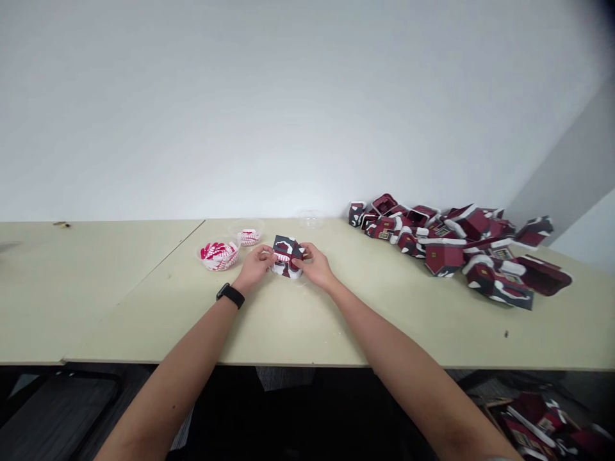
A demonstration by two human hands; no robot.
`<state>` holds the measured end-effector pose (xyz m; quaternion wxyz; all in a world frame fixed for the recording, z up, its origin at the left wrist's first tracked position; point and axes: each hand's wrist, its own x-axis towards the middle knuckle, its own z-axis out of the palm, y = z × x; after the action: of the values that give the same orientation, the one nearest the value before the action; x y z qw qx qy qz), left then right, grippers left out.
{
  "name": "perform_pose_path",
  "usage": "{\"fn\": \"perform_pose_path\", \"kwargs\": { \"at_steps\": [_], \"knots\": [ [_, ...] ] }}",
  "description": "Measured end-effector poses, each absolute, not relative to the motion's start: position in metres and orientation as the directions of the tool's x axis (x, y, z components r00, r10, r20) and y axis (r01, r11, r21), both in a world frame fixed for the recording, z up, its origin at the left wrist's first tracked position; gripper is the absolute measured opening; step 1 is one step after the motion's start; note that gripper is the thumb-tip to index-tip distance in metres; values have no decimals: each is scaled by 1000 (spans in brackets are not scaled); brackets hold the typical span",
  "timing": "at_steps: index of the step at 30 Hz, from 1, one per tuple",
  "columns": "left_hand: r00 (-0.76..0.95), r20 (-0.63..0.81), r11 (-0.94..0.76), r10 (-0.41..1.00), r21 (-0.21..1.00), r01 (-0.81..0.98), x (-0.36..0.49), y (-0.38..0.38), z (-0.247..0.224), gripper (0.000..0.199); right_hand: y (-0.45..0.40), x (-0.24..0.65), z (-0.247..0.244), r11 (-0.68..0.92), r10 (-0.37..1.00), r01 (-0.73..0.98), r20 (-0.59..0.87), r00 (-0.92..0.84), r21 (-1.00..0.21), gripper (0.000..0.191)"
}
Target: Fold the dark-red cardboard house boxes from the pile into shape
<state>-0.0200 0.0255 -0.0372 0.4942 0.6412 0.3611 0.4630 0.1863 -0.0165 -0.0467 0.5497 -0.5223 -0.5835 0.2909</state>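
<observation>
A little card house (287, 257) sits between the two hands, near the middle of the surface (120, 301). It has a dark roof edged in white and dark red walls. The left hand (254, 269) is closed around its left side, and the right hand (314, 265) is closed around its right side, with the fingers of both wrapped onto the card. Both hands are grasping it, and it is hard to tell whether it touches the surface beneath them. A black watch (230, 295) circles the left wrist.

That makes one house in the hands. To the right, well apart from them, a heap of similar houses (449, 246) lies jumbled on the surface, well over a dozen, too tangled to count exactly. They lie tilted and on their sides, with some open undersides showing. More of them (533, 426) lie on the floor at the lower right corner, cut off by the edge of the view.

Three clear plastic bowls stand left of and beyond the hands. The nearest bowl (219, 254), just left of the left hand, holds red-and-white printed pieces. The second bowl (247, 234), just behind it, holds similar pieces. The third bowl (311, 219), farther right by the wall, is faint, and its inside is hard to make out.
</observation>
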Motion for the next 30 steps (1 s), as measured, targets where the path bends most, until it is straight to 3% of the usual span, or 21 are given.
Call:
{"fn": "perform_pose_path", "kwargs": {
  "at_steps": [9,15,21,30],
  "knots": [
    [294,252,-270,922,962,24,-15,21,-38,45,-16,194,-48,276,942,330,323,96,-903,47],
    [286,255,-282,924,958,57,-13,20,-37,46,-20,185,-44,293,934,352,345,95,-889,86],
    [281,278,-312,918,947,81,-12,22,-38,45,-18,180,-40,331,915,348,389,109,-877,70],
    [264,322,-360,909,926,111,-12,21,-35,38,-21,182,-38,315,923,321,366,114,-893,67]
  ]
}}
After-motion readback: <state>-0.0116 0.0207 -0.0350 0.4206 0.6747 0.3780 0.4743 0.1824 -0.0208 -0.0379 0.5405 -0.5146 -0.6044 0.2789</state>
